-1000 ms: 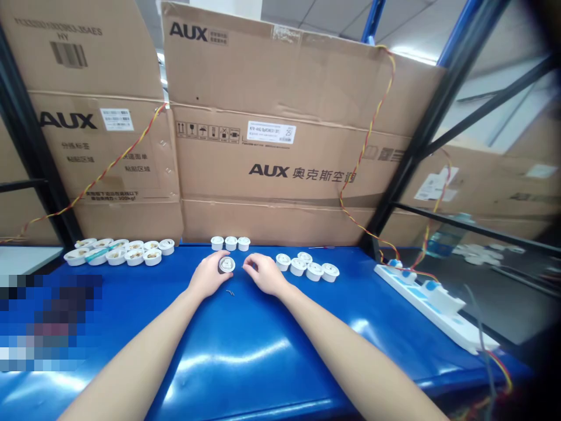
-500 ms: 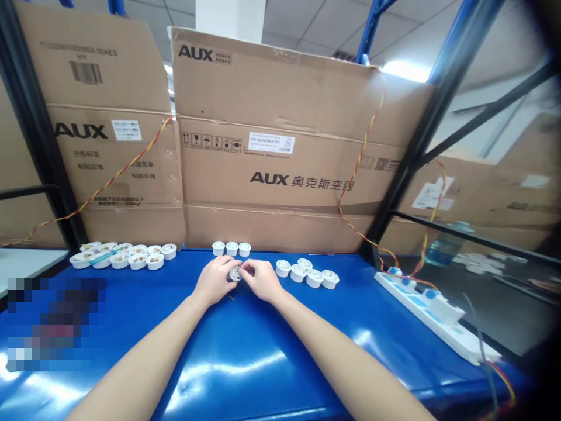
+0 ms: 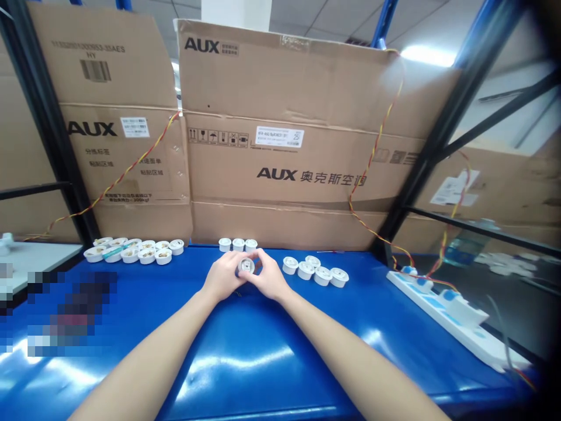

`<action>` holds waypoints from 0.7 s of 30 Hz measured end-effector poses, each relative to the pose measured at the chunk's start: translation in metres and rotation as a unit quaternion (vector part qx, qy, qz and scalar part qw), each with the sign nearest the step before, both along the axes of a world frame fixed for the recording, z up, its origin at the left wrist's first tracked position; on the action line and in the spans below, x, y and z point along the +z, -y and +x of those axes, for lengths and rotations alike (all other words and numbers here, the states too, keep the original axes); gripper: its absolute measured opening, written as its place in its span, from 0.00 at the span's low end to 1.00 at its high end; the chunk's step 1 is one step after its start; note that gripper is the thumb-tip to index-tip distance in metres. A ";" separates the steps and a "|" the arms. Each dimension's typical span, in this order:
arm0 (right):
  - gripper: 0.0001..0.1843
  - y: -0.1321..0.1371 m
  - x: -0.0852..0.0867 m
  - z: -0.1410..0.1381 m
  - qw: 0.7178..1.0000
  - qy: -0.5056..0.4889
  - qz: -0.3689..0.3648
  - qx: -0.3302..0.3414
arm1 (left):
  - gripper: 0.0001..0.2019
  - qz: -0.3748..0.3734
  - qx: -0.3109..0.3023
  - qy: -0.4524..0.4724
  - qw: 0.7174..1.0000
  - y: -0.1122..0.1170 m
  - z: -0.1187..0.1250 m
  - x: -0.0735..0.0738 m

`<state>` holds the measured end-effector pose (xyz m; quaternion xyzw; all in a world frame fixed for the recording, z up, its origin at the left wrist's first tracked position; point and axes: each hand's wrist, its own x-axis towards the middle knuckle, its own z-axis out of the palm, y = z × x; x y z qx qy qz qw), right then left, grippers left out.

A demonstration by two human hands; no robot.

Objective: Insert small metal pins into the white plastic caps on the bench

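Note:
Between both hands, over the middle of the blue table (image 3: 245,345), is a small round white plastic part (image 3: 247,266), its face with inner details turned towards me. My left hand (image 3: 224,275) is closed on its left side. My right hand (image 3: 268,275) curls round its right side, thumb at the lower edge and fingers above. Tiny thin pieces (image 3: 238,293) lie on the table just below my hands; their kind is too small to make out. Just behind my hands, three similar white round parts (image 3: 238,244) stand in a row.
Several white cups (image 3: 130,255) with brownish contents stand at left, a teal stick-like item (image 3: 114,251) across them. Several round parts (image 3: 323,276) sit to the right. A white power strip (image 3: 456,327) lies at the right edge. Cardboard (image 3: 280,146) walls the back.
My right hand has gone from pinching at the white part's face to wrapping round its side. The part now faces me more squarely. The camera view has shifted slightly.

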<state>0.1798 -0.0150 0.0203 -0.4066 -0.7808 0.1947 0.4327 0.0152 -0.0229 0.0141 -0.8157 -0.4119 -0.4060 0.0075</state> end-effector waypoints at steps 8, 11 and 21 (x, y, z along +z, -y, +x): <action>0.19 -0.007 0.010 0.020 0.958 0.253 0.055 -0.127 | 0.27 -0.059 0.036 -0.004 0.998 -0.005 -0.007 -0.003; 0.16 -0.016 0.009 0.033 0.936 0.323 0.046 -0.129 | 0.23 -0.086 0.072 0.015 0.994 -0.009 -0.014 -0.008; 0.16 -0.033 0.010 0.056 0.892 0.392 -0.020 -0.224 | 0.15 -0.135 0.106 0.017 0.985 -0.019 -0.023 -0.016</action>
